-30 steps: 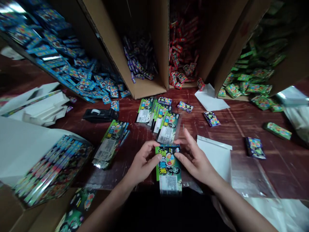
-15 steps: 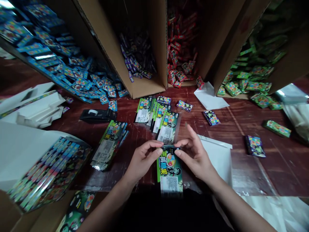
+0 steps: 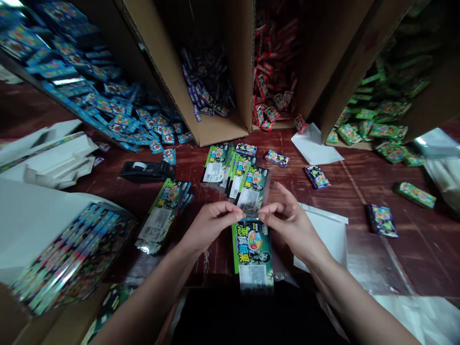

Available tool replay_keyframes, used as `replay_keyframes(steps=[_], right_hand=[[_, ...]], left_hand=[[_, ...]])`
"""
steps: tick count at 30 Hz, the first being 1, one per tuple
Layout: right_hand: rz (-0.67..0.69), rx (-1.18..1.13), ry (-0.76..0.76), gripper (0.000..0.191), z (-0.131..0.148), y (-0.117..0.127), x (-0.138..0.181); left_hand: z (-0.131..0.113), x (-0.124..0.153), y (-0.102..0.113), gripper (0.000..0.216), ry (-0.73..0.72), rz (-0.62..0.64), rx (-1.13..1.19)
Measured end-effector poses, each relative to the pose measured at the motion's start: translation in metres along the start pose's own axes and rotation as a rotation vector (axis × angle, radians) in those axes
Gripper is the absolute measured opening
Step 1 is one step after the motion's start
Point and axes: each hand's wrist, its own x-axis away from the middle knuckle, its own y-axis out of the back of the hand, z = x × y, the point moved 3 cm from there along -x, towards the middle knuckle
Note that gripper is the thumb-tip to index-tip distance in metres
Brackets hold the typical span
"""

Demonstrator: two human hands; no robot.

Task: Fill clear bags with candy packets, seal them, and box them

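Just in front of my body lies a green and black candy packet with a wheel picture and a pale label. My left hand pinches the left end of its clear top edge between thumb and forefinger. At the right end of that edge, the thumb and forefinger of my right hand are pinched too, its other fingers raised. Beyond the fingertips, similar packets overlap on the table, with a small purple candy box on top. To the left sits another stack of packets.
Cardboard boxes at the back hold blue, purple, red and green candy boxes. A black tape dispenser stands left; a packed display box is nearer. White card and loose small boxes lie right.
Both hands have shifted slightly at the packet's top edge, and the clear strip between the fingertips shows more. The view has moved a little; the packet stays in place.
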Motion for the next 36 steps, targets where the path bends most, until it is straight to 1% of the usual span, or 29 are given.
replay_keyframes(steps=[2,6,8,9,10,12,13,14,15,17,18,21,24,25,27,28,29,31,32,33,35,36], right_hand=[[0.039,0.045,0.032,0.104,-0.002,0.004,0.001],[0.165,0.179,0.153,0.09,-0.005,0.017,0.007],[0.229,0.239,0.186,0.083,0.0,0.023,0.01],[0.24,0.282,0.205,0.076,0.004,0.026,0.009],[0.239,0.339,0.237,0.066,0.011,0.028,0.008],[0.241,0.479,0.312,0.036,0.027,0.028,0.003],[0.272,0.544,0.338,0.022,0.033,0.025,-0.001],[0.326,0.595,0.345,0.012,0.037,0.021,-0.004],[0.392,0.631,0.336,0.006,0.039,0.016,-0.008],[0.483,0.684,0.302,0.002,0.036,0.007,-0.014],[0.488,0.716,0.296,0.002,0.034,0.004,-0.017],[0.447,0.834,0.313,0.008,0.025,-0.001,-0.023],[0.405,0.901,0.371,0.024,0.025,-0.002,-0.022],[0.407,0.918,0.395,0.025,0.026,-0.003,-0.02],[0.44,0.964,0.441,0.015,0.028,-0.005,-0.017],[0.48,0.986,0.452,0.009,0.028,-0.007,-0.016],[0.525,0.997,0.447,0.009,0.027,-0.009,-0.017],[0.619,0.975,0.39,0.015,0.023,-0.02,-0.026],[0.661,0.942,0.347,0.017,0.02,-0.029,-0.034],[0.682,0.899,0.315,0.018,0.018,-0.041,-0.043],[0.648,0.807,0.314,0.019,0.014,-0.076,-0.068],[0.594,0.772,0.339,0.019,0.012,-0.097,-0.083]], left_hand=[[0.001,0.001,0.001,0.018,-0.006,0.032,-0.008],[0.003,0.005,-0.003,0.017,-0.053,0.106,0.024],[0.005,0.006,-0.005,0.015,-0.089,0.09,0.032],[0.006,0.006,-0.006,0.013,-0.107,0.069,0.026],[0.007,0.006,-0.007,0.011,-0.123,0.049,0.016],[0.009,0.004,-0.01,0.009,-0.139,0.029,0.0],[0.01,0.004,-0.011,0.01,-0.14,0.026,-0.002],[0.01,0.003,-0.012,0.01,-0.14,0.024,-0.001],[0.01,0.003,-0.012,0.01,-0.141,0.021,0.002],[0.01,0.003,-0.013,0.011,-0.14,0.019,0.005],[0.01,0.003,-0.013,0.011,-0.139,0.02,0.006],[0.01,0.004,-0.012,0.01,-0.143,0.024,0.003],[0.01,0.006,-0.009,0.008,-0.14,0.004,0.001],[0.01,0.007,-0.009,0.008,-0.134,-0.005,0.003],[0.011,0.011,-0.008,0.008,-0.118,-0.024,0.016],[0.011,0.013,-0.006,0.009,-0.115,-0.036,0.026],[0.011,0.016,-0.004,0.01,-0.116,-0.05,0.037],[0.008,0.024,0.007,0.01,-0.126,-0.094,0.049],[0.005,0.029,0.016,0.011,-0.137,-0.129,0.035],[0.0,0.035,0.028,0.012,-0.154,-0.19,-0.001],[-0.014,0.05,0.06,0.022,-0.206,-0.395,-0.157],[-0.021,0.057,0.077,0.033,-0.231,-0.516,-0.283]])
